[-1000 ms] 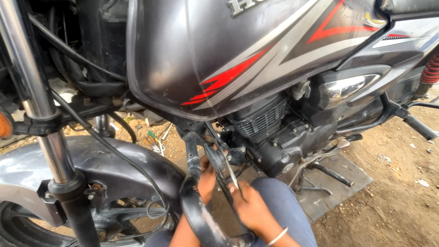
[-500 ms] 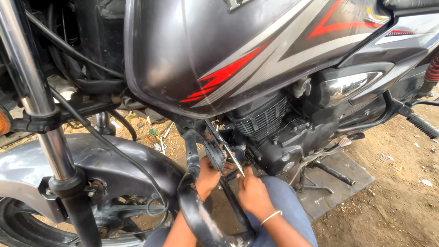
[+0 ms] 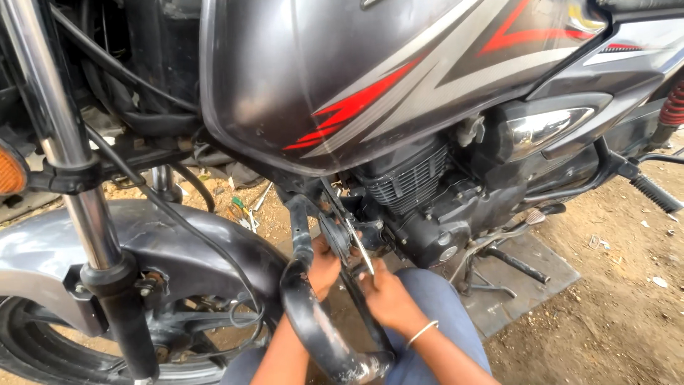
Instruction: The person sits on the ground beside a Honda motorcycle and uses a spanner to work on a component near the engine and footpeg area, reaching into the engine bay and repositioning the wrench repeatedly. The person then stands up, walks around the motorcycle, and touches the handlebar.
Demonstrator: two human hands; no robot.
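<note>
We are looking down past the grey fuel tank (image 3: 370, 78) with its red and silver flashes, and everything below sits relative to the black finned engine (image 3: 420, 192) under it. Just in front of the engine, where the frame tube runs down, our left hand (image 3: 324, 267) is curled around a small black round part (image 3: 335, 237) — fingers closed on it, thumb side up. Beside it, a little nearer to us, our right hand (image 3: 385, 296) pinches a slim metal tool (image 3: 360, 249) in a narrow grip; the tool's bright shaft slants up from the fingers toward the front of the engine, its tip close by the black part, though we cannot tell whether the two touch. A thin bangle (image 3: 422, 333) circles the right wrist.

The black crash guard (image 3: 313, 321), a curved tube scuffed at its lower bend, loops down in front of the engine and passes right between our forearms. Our knee in blue cloth (image 3: 434, 306) rests below the engine. Behind the engine a footpeg (image 3: 655, 192) sticks out — under the engine lies a dark mat (image 3: 527, 285) on sandy ground. Far ahead of the engine stand the chrome fork leg (image 3: 64, 142), the grey front mudguard (image 3: 142, 249) and an orange indicator (image 3: 11, 170).
</note>
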